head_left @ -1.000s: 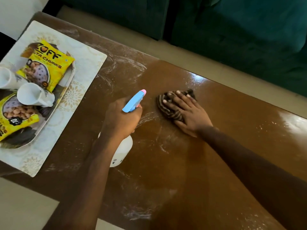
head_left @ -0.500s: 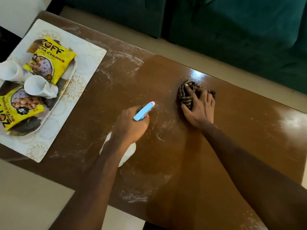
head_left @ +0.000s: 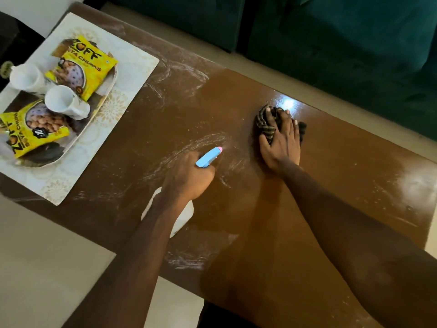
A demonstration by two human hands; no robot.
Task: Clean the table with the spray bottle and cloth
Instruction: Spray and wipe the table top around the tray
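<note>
The left hand [head_left: 189,176] sat at mid-frame, curled tight around the neck of the spray bottle [head_left: 183,216]. Most of that bottle was hidden: only its blue head with a pink tip poked out above the knuckles, and slivers of the white body showed on either side of the forearm below. Whether its base touched the table [head_left: 331,185] could not be told.

Right of centre, the right hand [head_left: 281,143] lay palm down, fingers spread, pressing on the cloth [head_left: 266,125]. The dark striped cloth was bunched under it, so its full shape was lost; bits stuck out at the fingertips and at the hand's right side. A bright glare lay on the wood just beyond the fingertips.

White smears crossed the brown top between the hands, toward the upper left, and at the lower middle.

At the upper left a mat [head_left: 132,67] held a tray [head_left: 107,95], largely covered by two yellow packets [head_left: 82,67] and two white cups [head_left: 63,102]. The left edge of the frame cut off the lower packet and part of the tray. A dark green sofa [head_left: 343,39] filled the top of the frame, its details too dim to make out.
</note>
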